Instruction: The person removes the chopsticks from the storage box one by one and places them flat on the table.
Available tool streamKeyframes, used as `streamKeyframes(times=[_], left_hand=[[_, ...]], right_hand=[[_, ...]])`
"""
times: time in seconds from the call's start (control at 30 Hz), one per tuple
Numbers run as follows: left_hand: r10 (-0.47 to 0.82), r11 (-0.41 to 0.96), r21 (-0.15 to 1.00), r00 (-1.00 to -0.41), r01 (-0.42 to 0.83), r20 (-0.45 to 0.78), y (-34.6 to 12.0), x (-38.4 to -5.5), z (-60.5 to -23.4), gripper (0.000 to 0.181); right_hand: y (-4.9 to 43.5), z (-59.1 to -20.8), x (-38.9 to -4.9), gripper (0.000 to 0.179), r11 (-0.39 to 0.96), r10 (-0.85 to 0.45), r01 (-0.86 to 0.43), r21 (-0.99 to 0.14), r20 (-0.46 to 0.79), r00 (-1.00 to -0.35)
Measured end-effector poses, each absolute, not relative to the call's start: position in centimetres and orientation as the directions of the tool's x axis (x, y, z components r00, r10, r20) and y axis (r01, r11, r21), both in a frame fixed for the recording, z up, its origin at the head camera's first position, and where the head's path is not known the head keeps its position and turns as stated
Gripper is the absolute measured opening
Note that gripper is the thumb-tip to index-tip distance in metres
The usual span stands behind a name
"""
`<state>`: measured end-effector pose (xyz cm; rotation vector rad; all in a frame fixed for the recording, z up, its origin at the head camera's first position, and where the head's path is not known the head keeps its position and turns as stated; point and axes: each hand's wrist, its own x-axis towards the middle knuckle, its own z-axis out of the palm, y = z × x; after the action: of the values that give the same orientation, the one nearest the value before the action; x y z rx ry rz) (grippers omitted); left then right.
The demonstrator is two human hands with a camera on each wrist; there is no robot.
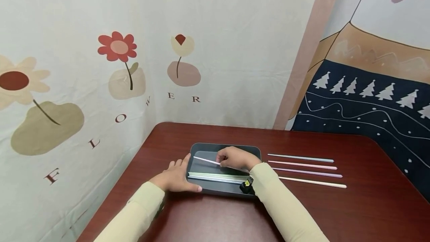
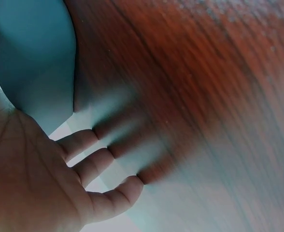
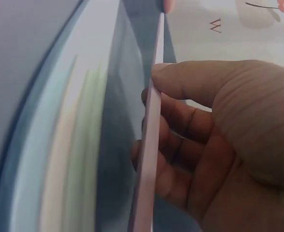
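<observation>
Over the tray, a pinkish stick is pinched by the right hand, roughly lengthwise, beyond the sticks laid along its near side; the tray's left end is flanked by the left hand (fingers spread).

My left hand shows its palm, three slightly spread fingertips meeting their dark reflections in the glossy red-brown tabletop; beside those fingers curves a blue-grey tray.
</observation>
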<state>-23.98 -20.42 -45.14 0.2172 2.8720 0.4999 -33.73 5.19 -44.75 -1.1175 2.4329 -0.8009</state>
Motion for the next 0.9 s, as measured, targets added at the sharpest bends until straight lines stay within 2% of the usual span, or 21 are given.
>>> streamKeyframes(times=[0.37,0.67,0.9], left_hand=[[0.183,0.932,0.344,-0.966,0.112,-0.182,-20.4,-24.0,-45.1,0.140],[0.173,0.932,0.347,-0.968,0.102,-0.180,-20.4,-23.9,-45.2,0.140],[0.180,0.933,0.342,-0.970,0.115,-0.164,-20.5,-23.8,-45.4,0.140]], right_hand=[[5.7,-41.5,-33.4,0.011,0.447,-0.808,-0.643,-0.622,0.028,-0.589],[7.1,-38.6,-32.5,0.016,0.439,-0.813,-0.682,-0.585,0.065,-0.579],[10.1,-37.9,-31.6,0.019,0.497,-0.784,-0.656,-0.569,0.030,-0.620]])
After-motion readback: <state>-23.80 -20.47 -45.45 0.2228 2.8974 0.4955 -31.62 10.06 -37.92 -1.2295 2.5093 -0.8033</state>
